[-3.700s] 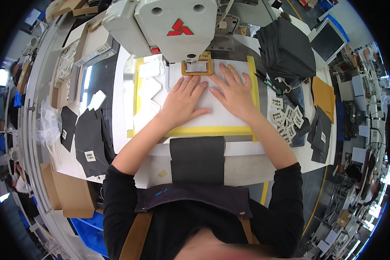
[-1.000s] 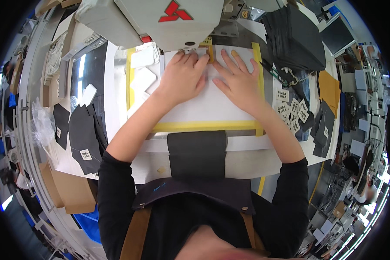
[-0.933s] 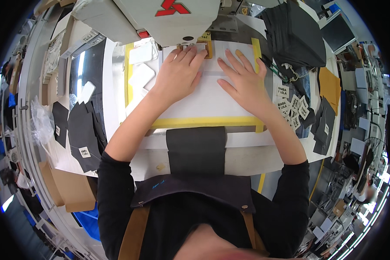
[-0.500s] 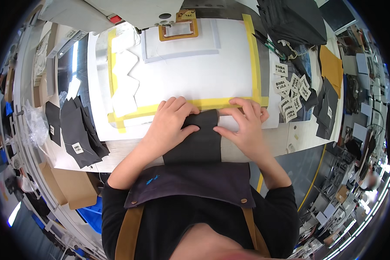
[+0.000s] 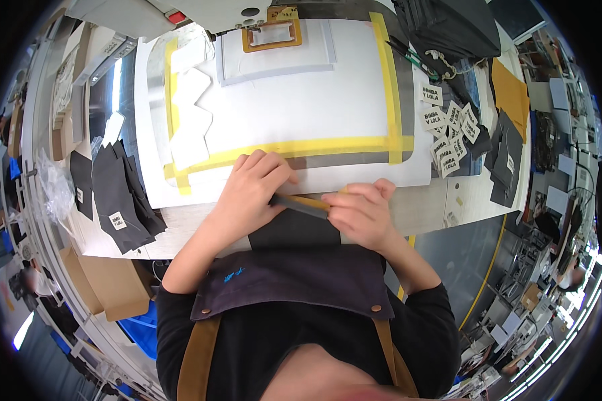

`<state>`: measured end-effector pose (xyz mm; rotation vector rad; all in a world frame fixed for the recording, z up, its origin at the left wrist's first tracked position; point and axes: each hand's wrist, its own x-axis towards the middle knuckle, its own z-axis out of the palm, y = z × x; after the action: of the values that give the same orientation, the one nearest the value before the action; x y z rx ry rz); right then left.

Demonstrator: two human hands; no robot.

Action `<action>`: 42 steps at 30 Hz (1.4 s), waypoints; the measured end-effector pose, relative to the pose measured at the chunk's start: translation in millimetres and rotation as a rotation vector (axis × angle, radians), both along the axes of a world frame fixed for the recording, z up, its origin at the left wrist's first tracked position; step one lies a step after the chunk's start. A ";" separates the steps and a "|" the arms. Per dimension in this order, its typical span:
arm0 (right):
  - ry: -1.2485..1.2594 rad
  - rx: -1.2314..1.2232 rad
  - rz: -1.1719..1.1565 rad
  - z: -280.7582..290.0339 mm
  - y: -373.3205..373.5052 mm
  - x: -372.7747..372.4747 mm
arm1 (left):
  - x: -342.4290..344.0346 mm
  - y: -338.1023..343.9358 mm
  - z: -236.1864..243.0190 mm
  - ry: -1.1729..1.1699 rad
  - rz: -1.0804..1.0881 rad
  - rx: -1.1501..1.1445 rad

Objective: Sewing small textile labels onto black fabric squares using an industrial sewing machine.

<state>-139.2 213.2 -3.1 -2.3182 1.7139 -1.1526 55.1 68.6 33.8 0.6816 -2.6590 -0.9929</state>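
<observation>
Near the table's front edge I hold a black strip of fabric or leather [image 5: 293, 229]. Its far edge is lifted and turned, so a thin band of orange-yellow underside shows between my hands. My left hand [image 5: 253, 186] is closed on the left corner of that edge, fingers curled and thumb beneath. At the right corner, my right hand [image 5: 360, 215] pinches the same edge with its fingers bent. The near part of the strip hangs down toward my dark apron [image 5: 294, 281].
Ahead lies a white work sheet [image 5: 294, 113] framed with yellow tape, under a sewing machine head [image 5: 227, 10] with an orange frame [image 5: 271, 47]. Black pieces [image 5: 117, 200] lie left; printed white labels [image 5: 448, 144], a black-and-green tool [image 5: 411, 59] and more black pieces [image 5: 506, 160] lie right.
Both hands have drawn nearer to my body. The strip's far edge, flat before, is now raised and turned, showing its orange-yellow side.
</observation>
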 end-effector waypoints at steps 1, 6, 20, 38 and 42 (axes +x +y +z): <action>-0.002 0.000 0.002 0.1 1.3 -0.1 | 7.5 -1.6 1.3 -0.027 -0.064 -0.016; 0.133 -0.273 0.170 0.5 2.6 -2.3 | 28.4 2.8 0.3 0.169 -0.232 -0.124; -0.481 0.365 -0.317 9.9 -83.0 -31.2 | -48.6 -82.4 -20.7 0.225 0.065 -0.160; -0.257 0.286 -0.374 8.8 -87.7 -29.3 | -44.7 -58.3 -37.0 0.248 0.164 -0.368; -0.253 0.302 -0.385 10.3 -86.6 -29.0 | -43.7 -57.5 -41.6 0.257 0.175 -0.340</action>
<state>-168.2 126.6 7.2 -1.6417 2.1132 -1.0811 11.5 11.1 -7.8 0.6473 -2.4093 -0.5231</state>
